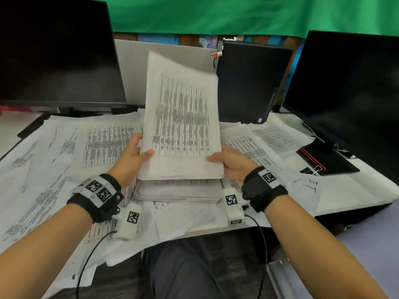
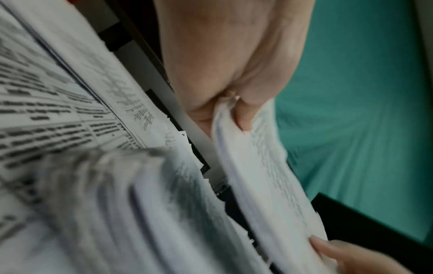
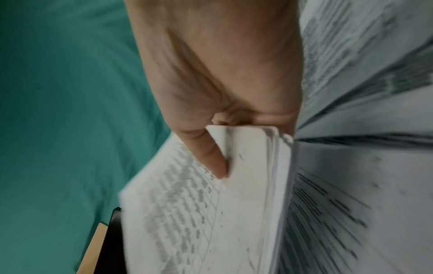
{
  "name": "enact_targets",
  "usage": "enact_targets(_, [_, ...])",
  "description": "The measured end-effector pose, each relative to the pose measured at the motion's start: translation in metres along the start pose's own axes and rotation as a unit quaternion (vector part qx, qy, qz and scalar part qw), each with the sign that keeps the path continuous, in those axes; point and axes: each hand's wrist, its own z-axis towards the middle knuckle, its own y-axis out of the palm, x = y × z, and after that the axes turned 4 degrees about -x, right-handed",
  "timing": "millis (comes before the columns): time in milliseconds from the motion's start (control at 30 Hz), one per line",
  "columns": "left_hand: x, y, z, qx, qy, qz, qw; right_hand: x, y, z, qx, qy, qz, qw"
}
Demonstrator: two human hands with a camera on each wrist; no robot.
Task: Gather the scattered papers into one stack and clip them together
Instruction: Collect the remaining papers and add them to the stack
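Head view: thin printed sheaf (image 1: 181,124).

White desk (image 1: 349,190), scattered papers (image 1: 103,143), paper stack (image 1: 179,190), two monitors (image 1: 56,50)

I'm seeing a dark monitor (image 1: 54,50) standing far left, another monitor (image 1: 349,87) far right, a black computer tower (image 1: 250,83) between them, green cloth (image 1: 237,14) hanging behind
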Motion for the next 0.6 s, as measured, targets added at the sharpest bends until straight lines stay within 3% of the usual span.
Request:
enact_targets(100, [0.030, 0.005, -0.004, -0.035, 0.050, -0.050, 0.997, -0.030, 0.005, -0.006, 0.039, -0.111, -0.029, 0.993])
enact_targets(167, [0.053, 0.010, -0.003, -0.036, 0.108, -0.032, 0.993, -0.050, 0.013, -0.015, 0.089, -0.183, -0.060, 0.977])
enact_targets(233, [0.070, 0.016, -0.003, -0.030, 0.151, 0.011, 0.988, -0.060, 0.023, -0.025, 0.097, -0.227, -0.079, 0.966])
enact_targets(333, [0.072, 0.026, -0.003, -0.022, 0.153, 0.039, 0.987, -0.053, 0.034, -0.035, 0.090, -0.234, -0.119, 0.961])
enact_targets(467, [0.075, 0.034, -0.011, -0.022, 0.186, 0.025, 0.982, -0.046, 0.040, -0.040, 0.159, -0.264, -0.124, 0.943])
enact_targets(533, [0.079, 0.036, -0.009, -0.002, 0.205, -0.015, 0.979, -0.051, 0.045, -0.043, 0.163, -0.294, -0.099, 0.937])
enact_targets(600, [0.075, 0.034, -0.006, -0.021, 0.180, -0.061, 0.982, -0.048, 0.044, -0.042, 0.161, -0.283, -0.093, 0.941])
